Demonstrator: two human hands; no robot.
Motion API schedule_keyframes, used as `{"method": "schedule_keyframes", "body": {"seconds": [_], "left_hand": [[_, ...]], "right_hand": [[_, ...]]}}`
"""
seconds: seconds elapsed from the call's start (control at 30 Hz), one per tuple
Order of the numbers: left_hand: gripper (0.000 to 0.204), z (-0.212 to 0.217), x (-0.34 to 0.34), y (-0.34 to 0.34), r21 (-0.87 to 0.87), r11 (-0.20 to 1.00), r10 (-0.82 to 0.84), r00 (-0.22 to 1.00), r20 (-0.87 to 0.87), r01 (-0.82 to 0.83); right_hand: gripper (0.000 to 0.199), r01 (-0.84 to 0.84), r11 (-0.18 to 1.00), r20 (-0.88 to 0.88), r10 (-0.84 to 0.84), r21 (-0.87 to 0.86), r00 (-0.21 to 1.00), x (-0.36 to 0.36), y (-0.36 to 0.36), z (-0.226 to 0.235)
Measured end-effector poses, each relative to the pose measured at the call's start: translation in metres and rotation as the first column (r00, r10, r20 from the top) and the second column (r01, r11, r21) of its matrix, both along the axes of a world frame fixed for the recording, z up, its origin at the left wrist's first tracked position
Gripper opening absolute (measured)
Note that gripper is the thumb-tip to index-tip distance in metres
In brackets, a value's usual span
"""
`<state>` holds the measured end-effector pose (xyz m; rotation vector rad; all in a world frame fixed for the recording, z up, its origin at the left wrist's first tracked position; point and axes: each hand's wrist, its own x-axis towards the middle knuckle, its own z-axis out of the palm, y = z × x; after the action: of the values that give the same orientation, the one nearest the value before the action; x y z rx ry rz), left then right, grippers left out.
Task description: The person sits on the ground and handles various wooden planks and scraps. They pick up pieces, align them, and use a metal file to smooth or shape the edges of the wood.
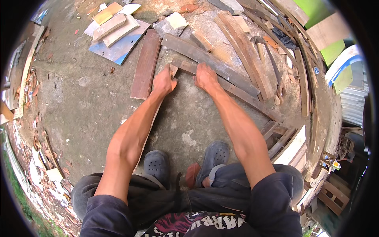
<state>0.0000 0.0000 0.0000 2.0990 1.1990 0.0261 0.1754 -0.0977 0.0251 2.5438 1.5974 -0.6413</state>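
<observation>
My left hand [164, 81] is closed around a narrow, light-edged wooden strip [173, 70], which runs down beside my left forearm toward my foot. In my right hand [206, 76] is a long brown wooden strip [241, 94], slanting from upper left to lower right. The top ends of the two strips come close together between my hands; whether they touch I cannot tell. Just beyond the brown strip lies a wider grey plank [221, 65]. A reddish-brown board [146, 65] rests on the ground left of my left hand.
Board offcuts [118, 33] are piled at the far left, with broken stone [169, 24] beside them. Long planks [246, 55] and a tool with a dark curved head [259, 39] lie at right. Grey clogs [156, 166] are on my feet; corrugated metal [352, 104] stands far right.
</observation>
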Motion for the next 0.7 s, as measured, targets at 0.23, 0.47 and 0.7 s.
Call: {"method": "schedule_keyframes", "body": {"seconds": [0.23, 0.47, 0.7], "left_hand": [[0.071, 0.003, 0.020, -0.001, 0.026, 0.996, 0.089, 0.994, 0.061, -0.091], [0.072, 0.013, 0.014, -0.013, -0.017, 0.996, 0.092, 0.995, 0.042, -0.092], [0.075, 0.006, 0.009, -0.004, 0.023, 0.999, -0.025, 0.998, 0.052, 0.024]], "right_hand": [[0.055, 0.013, 0.999, -0.028, -0.011, 0.047, 1.000, 0.013, 0.007, 0.006], [0.055, -0.001, 0.996, -0.058, 0.006, 0.089, 0.998, 0.011, -0.008, -0.005], [0.056, -0.100, 0.981, -0.093, 0.116, 0.166, 0.989, 0.031, -0.010, -0.027]]}}
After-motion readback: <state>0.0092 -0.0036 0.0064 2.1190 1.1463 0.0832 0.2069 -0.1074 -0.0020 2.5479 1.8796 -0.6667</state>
